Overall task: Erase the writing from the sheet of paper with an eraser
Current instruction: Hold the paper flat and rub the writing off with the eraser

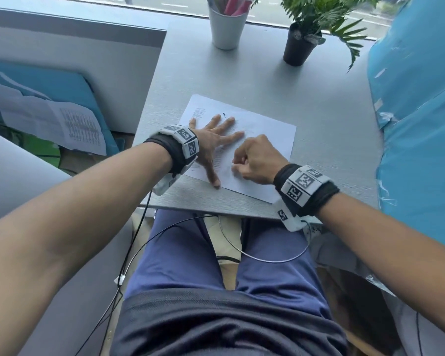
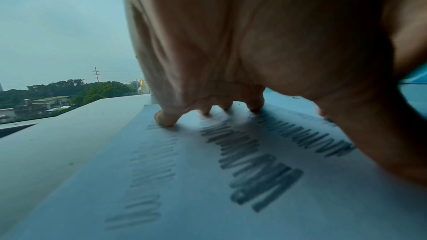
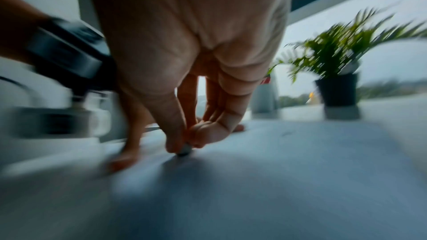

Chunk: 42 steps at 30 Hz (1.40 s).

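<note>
**Eraser pinched on the sheet, left hand pinning it flat**

Nearest you, your lap sits under the table edge, cables trailing across it. Just past that edge, your right hand is curled into a loose fist over the near part of the sheet of paper. In the right wrist view its thumb and fingertips pinch a small dark eraser, whose tip touches the paper; that view is smeared with motion blur. Just beside it, your left hand lies flat with fingers spread, palm and fingertips pressing the sheet down. The left wrist view shows columns of grey pencil scribbles under and in front of that palm, one column fainter than the rest. The sheet lies at an angle near the table's front. Farther back stand a white cup of pens and a potted plant by the window.
</note>
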{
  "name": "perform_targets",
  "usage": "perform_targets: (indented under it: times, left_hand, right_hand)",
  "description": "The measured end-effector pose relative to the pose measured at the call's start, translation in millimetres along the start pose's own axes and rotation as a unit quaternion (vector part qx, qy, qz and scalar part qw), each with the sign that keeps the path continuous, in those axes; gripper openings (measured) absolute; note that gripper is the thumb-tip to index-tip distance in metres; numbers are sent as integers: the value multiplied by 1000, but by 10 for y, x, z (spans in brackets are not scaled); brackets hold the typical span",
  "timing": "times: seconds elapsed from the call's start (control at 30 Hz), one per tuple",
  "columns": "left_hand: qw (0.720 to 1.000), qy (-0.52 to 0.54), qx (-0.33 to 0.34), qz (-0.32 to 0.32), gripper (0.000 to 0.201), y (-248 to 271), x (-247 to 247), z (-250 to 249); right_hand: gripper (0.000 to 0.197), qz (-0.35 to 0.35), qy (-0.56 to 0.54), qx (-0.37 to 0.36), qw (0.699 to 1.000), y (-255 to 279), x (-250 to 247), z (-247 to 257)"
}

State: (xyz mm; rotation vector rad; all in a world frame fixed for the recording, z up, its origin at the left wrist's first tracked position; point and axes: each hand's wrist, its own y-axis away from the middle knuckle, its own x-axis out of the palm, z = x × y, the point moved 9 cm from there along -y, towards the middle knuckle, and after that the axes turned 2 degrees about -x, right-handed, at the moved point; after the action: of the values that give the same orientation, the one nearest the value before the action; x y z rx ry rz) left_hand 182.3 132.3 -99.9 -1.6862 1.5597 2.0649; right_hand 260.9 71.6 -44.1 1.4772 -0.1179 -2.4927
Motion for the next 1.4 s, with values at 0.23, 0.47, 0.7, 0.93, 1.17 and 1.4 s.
perform_targets:
  times: [0.23, 0.47, 0.7, 0.93, 1.17, 1.4]
  left_hand:
    - [1000, 1, -5, 0, 154, 24, -9, -11]
    - [1000, 6, -7, -3, 155, -3, 3, -7]
    - [1000, 4, -15, -7, 156, -31, 2, 6]
    - [1000, 7, -16, -11, 156, -38, 3, 4]
    - [1000, 16, -18, -12, 156, -26, 1, 1]
    - [999, 27, -22, -13, 157, -37, 13, 19]
  right_hand:
    - [12, -33, -9, 17, 999, -29, -81, -73]
    - [13, -25, -19, 25, 999, 5, -45, -109]
    - [12, -8, -15, 8, 1000, 80, 14, -85]
    - [10, 26, -11, -24, 999, 141, 98, 86]
    - [5, 27, -41, -20, 999, 128, 136, 106]
    - [6, -15, -28, 0, 999, 12, 12, -43]
